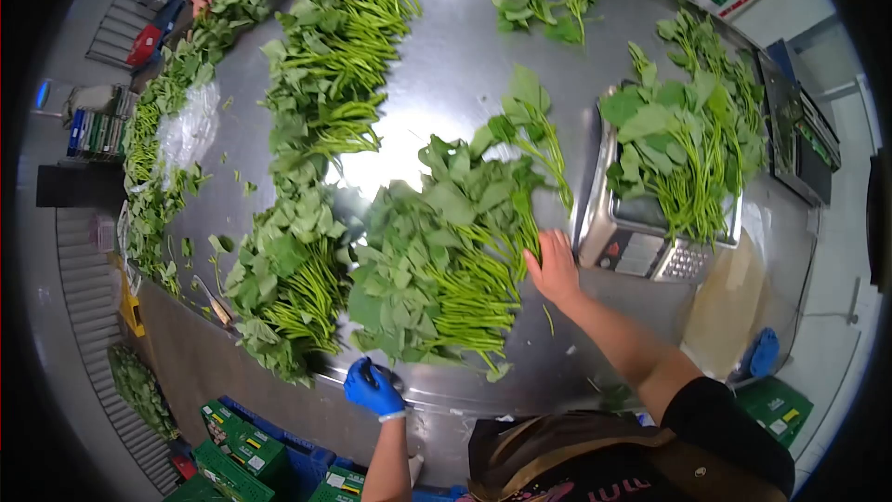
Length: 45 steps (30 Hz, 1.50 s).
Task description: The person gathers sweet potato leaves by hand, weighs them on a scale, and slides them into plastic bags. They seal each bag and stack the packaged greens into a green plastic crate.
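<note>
My left hand [374, 389], in a blue glove, is at the near table edge with its fingers curled. Something dark shows at the fingertips, too small to name. My bare right hand [555, 265] has its fingers stretched out against the stem side of a pile of leafy green stalks [437, 260]. Just left of that pile lies another row of greens [288, 270]. To the right of my right hand stands a weighing scale [641, 246], with a bunch of leafy stalks [692, 149] on its pan.
A long row of greens [344, 46] runs to the far side of the metal table [455, 56]. A knife [216, 302] lies at the left edge. Clear plastic [189, 125] sits among greens at left. Another person's hand [200, 2] is at far left. Green crates [246, 446] stand below.
</note>
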### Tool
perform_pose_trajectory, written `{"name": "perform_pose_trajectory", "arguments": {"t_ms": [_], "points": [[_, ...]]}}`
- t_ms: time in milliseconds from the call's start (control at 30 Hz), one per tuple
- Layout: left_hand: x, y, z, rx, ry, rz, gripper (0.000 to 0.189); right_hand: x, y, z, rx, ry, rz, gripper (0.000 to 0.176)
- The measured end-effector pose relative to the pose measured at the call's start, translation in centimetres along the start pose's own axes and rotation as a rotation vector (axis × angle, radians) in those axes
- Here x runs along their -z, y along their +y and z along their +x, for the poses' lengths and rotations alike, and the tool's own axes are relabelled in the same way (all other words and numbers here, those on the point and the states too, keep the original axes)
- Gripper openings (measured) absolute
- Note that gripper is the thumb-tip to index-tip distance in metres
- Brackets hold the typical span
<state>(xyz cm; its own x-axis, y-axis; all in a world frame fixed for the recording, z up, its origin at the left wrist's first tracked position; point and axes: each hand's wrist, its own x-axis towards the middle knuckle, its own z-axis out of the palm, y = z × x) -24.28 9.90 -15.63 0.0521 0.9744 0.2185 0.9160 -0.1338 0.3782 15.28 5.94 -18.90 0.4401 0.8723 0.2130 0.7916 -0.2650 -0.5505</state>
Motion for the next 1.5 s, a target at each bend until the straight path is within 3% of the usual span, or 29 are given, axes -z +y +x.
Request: {"name": "perform_pose_trajectory", "arguments": {"t_ms": [300, 467, 700, 833, 933, 1033, 1067, 1167, 1200, 1233, 1300, 1367, 1500], "points": [[-0.5, -0.3, -0.4, -0.002, 0.017, 0.012, 0.014, -1.0, 1.1, -0.1, -0.010, 0.065, 0.135, 0.028], [-0.7, -0.8, -0.8, 0.001, 0.036, 0.000, 0.011, -0.9, 1.0, -0.1, -0.150, 0.111, 0.284, 0.019], [-0.3, -0.7, -0.8, -0.021, 0.037, -0.036, 0.010, -0.9, 0.6, 0.3, -0.351, 0.132, 0.458, 0.021], [-0.2, -0.6, -0.4, -0.039, 0.048, -0.010, 0.010, -0.9, -0.1, 0.9, -0.462, -0.002, 0.367, 0.036], [0.1, -0.4, -0.6, -0.046, 0.060, -0.014, 0.010, -1.2, -1.0, 1.6, -0.304, -0.013, 0.119, 0.049], [0.3, -0.6, -0.7, -0.049, 0.078, -0.038, 0.010, -0.8, -1.2, 3.8, -0.592, -0.356, 0.417, 0.055], [0.4, -0.6, -0.8, -0.048, 0.082, -0.037, 0.010, -0.6, -1.3, 4.4, -0.535, -0.391, 0.379, 0.050], [0.2, -0.9, -0.7, -0.040, 0.054, -0.073, 0.011, 2.2, -4.1, 4.6, -0.165, -0.002, -0.146, 0.046], [0.1, -1.2, -0.9, -0.033, 0.035, -0.071, 0.012, 4.5, -6.0, 4.6, -0.205, -0.013, -0.060, 0.042], [-0.1, -1.6, -1.2, -0.028, 0.014, -0.070, 0.013, 5.3, -6.6, 4.2, -0.150, 0.107, -0.006, 0.036], [-0.5, -1.8, -1.5, -0.011, 0.048, -0.074, 0.012, 5.7, -6.3, 3.3, -0.187, -0.038, 0.004, 0.033], [-0.3, -1.6, -1.5, -0.024, 0.048, -0.036, 0.012, 5.8, -5.2, 3.6, -0.339, -0.425, -0.056, 0.037], [0.0, -1.4, -1.6, 0.033, 0.012, -0.045, 0.013, 8.8, -6.4, 2.2, -0.199, -0.164, 0.089, 0.039]]}}
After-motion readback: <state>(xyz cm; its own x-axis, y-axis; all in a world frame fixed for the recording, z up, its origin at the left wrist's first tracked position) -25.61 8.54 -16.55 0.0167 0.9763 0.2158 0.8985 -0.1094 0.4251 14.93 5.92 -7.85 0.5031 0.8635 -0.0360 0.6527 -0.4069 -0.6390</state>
